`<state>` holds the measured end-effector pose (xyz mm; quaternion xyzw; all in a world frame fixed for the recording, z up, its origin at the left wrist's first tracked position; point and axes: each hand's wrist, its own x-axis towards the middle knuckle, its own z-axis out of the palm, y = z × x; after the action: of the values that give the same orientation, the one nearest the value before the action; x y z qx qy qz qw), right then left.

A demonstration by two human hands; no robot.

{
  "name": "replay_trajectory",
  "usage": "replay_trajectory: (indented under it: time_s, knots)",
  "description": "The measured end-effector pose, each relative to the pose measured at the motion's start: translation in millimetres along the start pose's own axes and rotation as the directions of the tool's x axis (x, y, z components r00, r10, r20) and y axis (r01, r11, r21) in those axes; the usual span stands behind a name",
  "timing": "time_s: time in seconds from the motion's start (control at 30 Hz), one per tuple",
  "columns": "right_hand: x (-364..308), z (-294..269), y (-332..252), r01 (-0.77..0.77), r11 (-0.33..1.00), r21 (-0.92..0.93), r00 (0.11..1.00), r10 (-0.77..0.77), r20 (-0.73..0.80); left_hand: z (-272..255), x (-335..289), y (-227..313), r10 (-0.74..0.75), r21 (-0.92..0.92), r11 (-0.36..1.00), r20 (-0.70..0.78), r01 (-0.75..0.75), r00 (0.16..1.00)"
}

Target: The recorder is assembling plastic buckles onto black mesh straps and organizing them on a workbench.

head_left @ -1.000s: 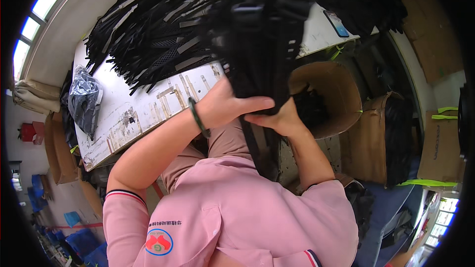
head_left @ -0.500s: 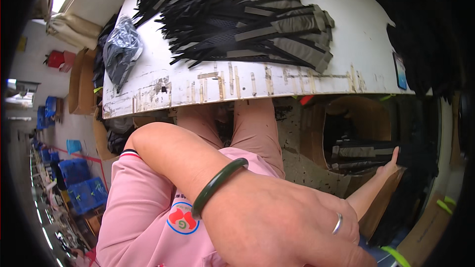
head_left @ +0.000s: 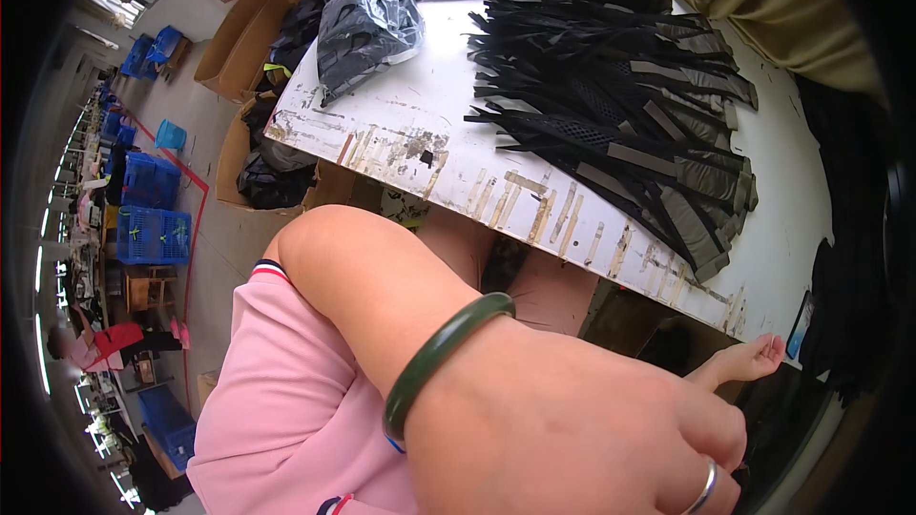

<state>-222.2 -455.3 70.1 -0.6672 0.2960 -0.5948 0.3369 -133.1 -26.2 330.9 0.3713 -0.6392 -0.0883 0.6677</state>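
My left hand [head_left: 592,420] fills the lower right, very close, with a dark green bangle [head_left: 444,353] on its wrist and a ring [head_left: 704,486] on one finger. Its fingers bend inward; their tips are hidden, so what they hold, if anything, does not show. Beyond it, my right hand [head_left: 754,359] is at the table's right front corner, close to a phone [head_left: 801,324]. Its fingers curl loosely with nothing visible in them. Black and grey strap pieces [head_left: 620,124] lie spread in overlapping rows on the white table [head_left: 448,124], apart from both hands.
A clear plastic bag of dark material [head_left: 372,29] lies at the table's left. Cardboard boxes [head_left: 243,43] stand on the floor beside it, one with black material. Dark cloth [head_left: 859,229] hangs at the right. Blue crates [head_left: 153,210] and a person [head_left: 105,343] are farther left.
The view has swung, so the table now slants down to the right. My right hand has risen from beside the box of strap pieces to the table corner, its fingers now curled.
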Motion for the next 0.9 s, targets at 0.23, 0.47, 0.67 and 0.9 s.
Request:
replay_trajectory:
  time_s: [0.23, 0.47, 0.67, 0.9]
  knots:
    - [-146.5, 174.6, -142.4, -0.286, 0.866, 0.41, 0.686, -0.114, 0.718, -112.3, -131.2, 18.6, -0.125, 0.73, 0.496, -0.476, 0.471, 0.87]
    - [-319.6, 317.1, -287.7, 0.026, 0.794, 0.607, 0.132, -0.605, 0.785, -238.7, -376.5, -9.9, -0.39, 0.395, -0.658, -0.907, 0.641, 0.158]
    - [-398.3, 370.8, -286.0, 0.346, 0.763, 0.546, -0.183, -0.516, 0.837, -204.4, -390.8, 0.1, -0.359, 0.523, -0.417, -0.846, 0.743, 0.393]
    - [-401.2, 299.2, -271.5, 0.34, 0.752, 0.565, -0.154, -0.548, 0.822, -153.7, -399.8, 27.0, -0.286, 0.488, -0.21, -0.859, 0.847, 0.424]
